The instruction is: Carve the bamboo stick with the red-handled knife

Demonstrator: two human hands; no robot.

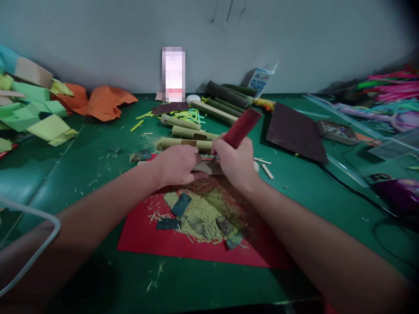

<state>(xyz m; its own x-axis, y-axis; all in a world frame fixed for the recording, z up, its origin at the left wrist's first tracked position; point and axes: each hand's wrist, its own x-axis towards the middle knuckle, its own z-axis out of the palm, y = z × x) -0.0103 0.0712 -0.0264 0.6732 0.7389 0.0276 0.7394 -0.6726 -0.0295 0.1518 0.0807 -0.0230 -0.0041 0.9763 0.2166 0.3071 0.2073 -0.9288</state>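
- I see a bare left hand [180,163], rounded in outline, on a bare wrist [157,171].
- The right hand [237,163] reads to me as bare too, broad across the back.
- On my feed the left forearm [104,205] and the right forearm [314,226] are uncovered, smooth, and widen away from the hands.
- A pale, thin, bent cord [57,226] crosses the left forearm; I can't tell whether it is worn.

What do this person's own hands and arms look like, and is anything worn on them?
The left hand and right hand are gloveless; no watch or bracelet shows. The left forearm and right forearm are bare, without visible sleeves. A pale cord curves in front of the left forearm.
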